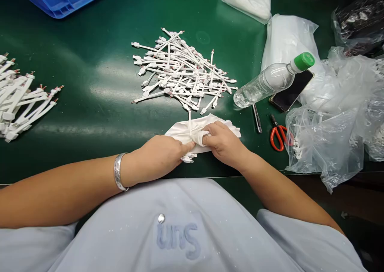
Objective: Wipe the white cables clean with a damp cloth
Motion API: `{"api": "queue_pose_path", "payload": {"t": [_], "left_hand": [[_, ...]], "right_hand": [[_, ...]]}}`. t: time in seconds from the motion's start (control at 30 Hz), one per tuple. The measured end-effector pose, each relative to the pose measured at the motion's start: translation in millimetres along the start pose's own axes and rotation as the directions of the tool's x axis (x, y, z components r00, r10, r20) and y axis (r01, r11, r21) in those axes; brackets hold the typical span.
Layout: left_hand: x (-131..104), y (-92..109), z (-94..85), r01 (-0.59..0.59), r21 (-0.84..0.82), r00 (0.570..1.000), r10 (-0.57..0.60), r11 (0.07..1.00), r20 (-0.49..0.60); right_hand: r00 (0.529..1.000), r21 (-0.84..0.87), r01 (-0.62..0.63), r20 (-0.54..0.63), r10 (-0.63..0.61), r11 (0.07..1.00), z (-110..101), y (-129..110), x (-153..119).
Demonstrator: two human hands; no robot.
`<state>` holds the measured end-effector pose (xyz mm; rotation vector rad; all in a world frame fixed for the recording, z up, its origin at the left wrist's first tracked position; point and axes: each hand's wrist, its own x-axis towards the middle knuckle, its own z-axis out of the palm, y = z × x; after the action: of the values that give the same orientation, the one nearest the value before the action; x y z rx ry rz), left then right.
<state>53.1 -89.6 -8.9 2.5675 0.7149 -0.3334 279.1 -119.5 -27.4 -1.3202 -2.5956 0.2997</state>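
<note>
Work on the short white cable (189, 122) appears to be partway through: it is laid upright across the white cloth (177, 131), near the middle of the tabletop's (99, 128) near edge, and the cloth is bunched around its lower part. The cloth is pinched between the thumb and fingers of the right hand (226, 145). It is pressed by an extended finger of the left hand (159, 158); whether anything is gripped beneath cannot be told. The hands are set close together, fingertips almost meeting.

A few white connectors (188, 159) are seen jutting from under the cloth towards the near edge. Many cables seem to be left in the central heap (180, 70), loosely crisscrossed beyond the cloth, while a second pile (18, 92) is spread towards the left edge; whether those are finished cannot be judged.

Flat, smooth leads are tipped with blocky plugs and, at some ends, reddish bare wire. The cloth is soft, creased and ragged-edged. Towards the right edge, a ribbed clear bottle (265, 84), a glossy black phone (291, 91), red-handled snips (282, 136) and crinkled translucent bags (328, 144) are placed on the glossy green surface.
</note>
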Motion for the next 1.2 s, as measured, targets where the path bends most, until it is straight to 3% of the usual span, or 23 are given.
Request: {"api": "queue_pose_path", "payload": {"t": [0.13,0.23,0.33,0.47,0.57,0.77,0.83,1.0,1.1,1.2], "left_hand": [[1,0,-1.1,-0.011,0.025,1.0,0.011,1.0,0.011],[0,0,-2.1,0.003,0.058,1.0,-0.004,0.998,0.023],[0,0,-3.5,0.022,0.072,0.999,-0.024,0.997,0.034],[0,1,-5.6,0.039,0.051,0.997,-0.042,0.998,0.069],[1,1,-6.6,0.041,0.025,0.997,-0.043,0.999,0.069],[1,-1,-4.7,0.007,0.006,0.999,-0.007,1.0,0.036],[2,-2,-3.5,0.012,0.02,1.0,-0.012,1.0,0.019],[2,-2,-1.4,0.025,0.01,1.0,-0.025,1.0,-0.008],[4,0,0.1,0.01,0.016,0.997,-0.009,1.0,-0.08],[8,4,0.8,0.076,0.047,0.987,-0.068,0.996,-0.144]], "right_hand": [[0.996,-0.235,0.094,0.023,-0.091,0.967,1,-8,4],[0.996,-0.288,0.085,0.001,-0.088,0.954,4,-12,10],[0.999,-0.234,0.005,-0.051,-0.017,0.972,6,-8,15],[0.99,0.008,-0.115,-0.077,0.115,0.993,2,5,15],[0.998,0.125,-0.062,0.009,0.062,0.99,-3,8,11],[0.999,-0.144,0.033,0.037,-0.027,0.989,6,-2,14],[1.0,-0.188,0.01,0.026,-0.005,0.982,11,-3,20],[0.974,-0.005,-0.184,-0.133,0.182,0.983,13,3,30],[0.941,0.119,-0.234,-0.223,0.255,0.965,4,4,31],[0.938,0.148,-0.237,-0.223,0.266,0.96,-2,0,29]]}}
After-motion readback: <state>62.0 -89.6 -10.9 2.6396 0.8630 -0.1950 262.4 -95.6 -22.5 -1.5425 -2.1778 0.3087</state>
